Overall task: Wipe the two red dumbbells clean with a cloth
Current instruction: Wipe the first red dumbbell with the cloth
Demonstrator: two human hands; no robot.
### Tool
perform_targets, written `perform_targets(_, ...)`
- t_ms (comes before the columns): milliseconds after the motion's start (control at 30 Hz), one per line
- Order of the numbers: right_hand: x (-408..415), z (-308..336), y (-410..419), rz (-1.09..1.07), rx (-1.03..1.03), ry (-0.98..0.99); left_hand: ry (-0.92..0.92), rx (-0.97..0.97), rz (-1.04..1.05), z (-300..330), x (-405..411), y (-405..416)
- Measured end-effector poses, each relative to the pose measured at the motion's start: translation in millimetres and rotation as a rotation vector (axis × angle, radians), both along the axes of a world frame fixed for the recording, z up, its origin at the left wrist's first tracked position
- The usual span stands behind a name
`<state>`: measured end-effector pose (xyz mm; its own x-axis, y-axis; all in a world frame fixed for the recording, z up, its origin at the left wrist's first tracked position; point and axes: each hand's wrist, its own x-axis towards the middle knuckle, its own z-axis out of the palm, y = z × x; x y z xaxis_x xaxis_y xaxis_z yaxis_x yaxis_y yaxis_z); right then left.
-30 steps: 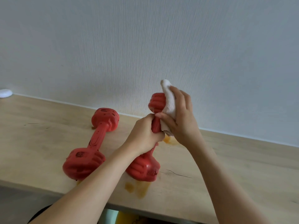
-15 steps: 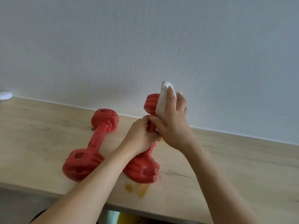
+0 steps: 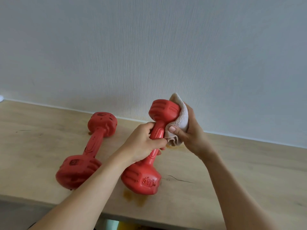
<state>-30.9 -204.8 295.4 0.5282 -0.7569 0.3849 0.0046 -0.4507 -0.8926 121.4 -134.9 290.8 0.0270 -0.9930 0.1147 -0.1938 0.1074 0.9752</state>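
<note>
Two red dumbbells are on the wooden table (image 3: pixel 232 171). The left dumbbell (image 3: pixel 93 146) lies flat, one head near the wall, the other toward me. The right dumbbell (image 3: pixel 149 156) is tilted up, its near head resting on the table and its far head raised. My left hand (image 3: pixel 142 145) grips its handle. My right hand (image 3: pixel 187 131) holds a white cloth (image 3: pixel 179 122) wrapped against the right side of the raised head and upper handle.
Orange-brown stains (image 3: pixel 137 198) mark the table in front of the right dumbbell's near head and under the cloth. A textured white wall (image 3: pixel 149 47) stands just behind. The table's front edge (image 3: pixel 149 219) runs close below the dumbbells. A white object (image 3: pixel 1 97) peeks in at far left.
My right hand slid the cloth from the front of the raised head round to its right side. The dumbbell's raised head shows more. My left hand kept its grip on the handle.
</note>
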Motion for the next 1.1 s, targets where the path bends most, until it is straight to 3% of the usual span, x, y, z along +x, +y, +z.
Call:
perform_targets(67,4.2,3.2,1.3,-0.052,0.002,0.042,0.007,0.011,0.022,-2.4,-1.3,-1.6)
perform_targets(200,23.9,7.8,7.9,-0.343,-0.426,0.384,-0.085,0.004,0.09,-6.3,-2.1,-6.8)
perform_targets(267,29.8,9.8,8.2,-0.358,-0.494,0.396,-0.113,-0.014,0.085,-7.4,-2.2,-7.6)
perform_targets(500,6.5,1.7,0.8,-0.035,0.146,-0.02,-0.002,0.01,0.03,-6.5,-3.6,-7.4)
perform_targets(667,1.3,-8.2,-10.8,0.114,0.331,-0.172,0.026,0.019,-0.063,-5.2,-3.3,-9.2)
perform_targets(867,3.1,2.4,1.0,-0.158,0.274,-0.182,-0.014,0.087,-0.104,-3.7,-4.2,-15.0)
perform_targets(933,4.9,2.7,1.1,-0.317,0.197,-0.105,-0.225,0.09,0.003,-0.8,-8.3,-14.3)
perform_targets(1033,8.1,4.9,2.8,-0.536,0.058,0.082,-0.778,0.074,0.128,2.2,-19.6,-2.5)
perform_targets(1100,10.9,7.0,5.6,-0.577,-0.007,0.112,-0.921,0.028,0.191,-0.5,-25.6,3.6)
